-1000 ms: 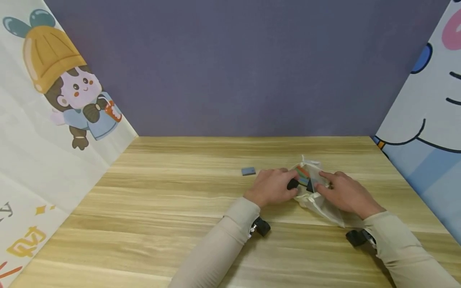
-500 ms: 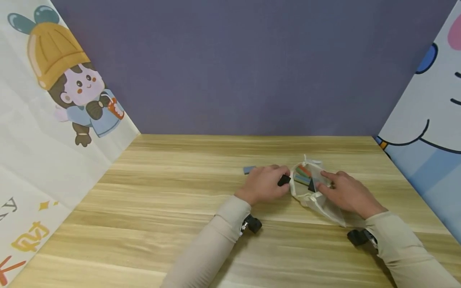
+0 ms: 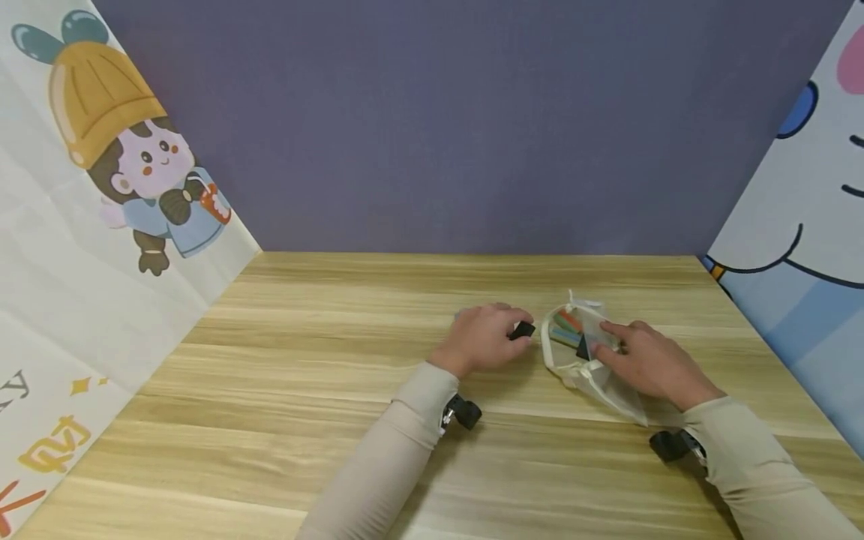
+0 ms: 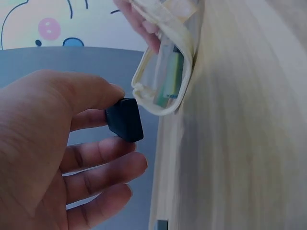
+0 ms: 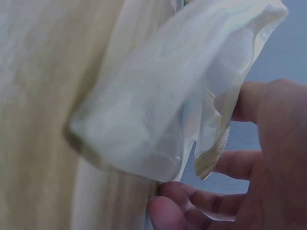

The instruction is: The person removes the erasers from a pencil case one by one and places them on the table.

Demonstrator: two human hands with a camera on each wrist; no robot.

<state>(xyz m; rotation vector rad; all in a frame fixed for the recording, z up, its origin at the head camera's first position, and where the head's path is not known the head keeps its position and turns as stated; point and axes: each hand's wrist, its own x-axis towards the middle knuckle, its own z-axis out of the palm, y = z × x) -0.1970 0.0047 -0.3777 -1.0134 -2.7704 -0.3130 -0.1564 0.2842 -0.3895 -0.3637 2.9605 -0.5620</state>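
Observation:
My left hand (image 3: 481, 337) pinches a small black block (image 4: 125, 120) between thumb and index finger, the other fingers spread loosely. It is just left of a translucent zip pouch (image 3: 547, 351) with a cream rim, apart from it. My right hand (image 3: 649, 364) holds the pouch's right side, its mouth gaping to the left. In the right wrist view the fingers are around the pouch's sheer wall (image 5: 139, 120), partly hidden by it. Inside lie several coloured pieces (image 3: 568, 321), orange, green and blue, and a black piece (image 3: 583, 347). Their exact kind is unclear.
A small blue-grey block (image 4: 162, 224) lies on the wood-grain table (image 3: 283, 360), mostly hidden behind my left hand in the head view. A dark panel (image 3: 472, 127) stands along the back edge. Printed cartoon sheets (image 3: 61, 225) flank the table on both sides.
My left hand has come out of the pouch's mouth with the black block and moved left, now covering most of the blue-grey block. My right hand stays on the pouch.

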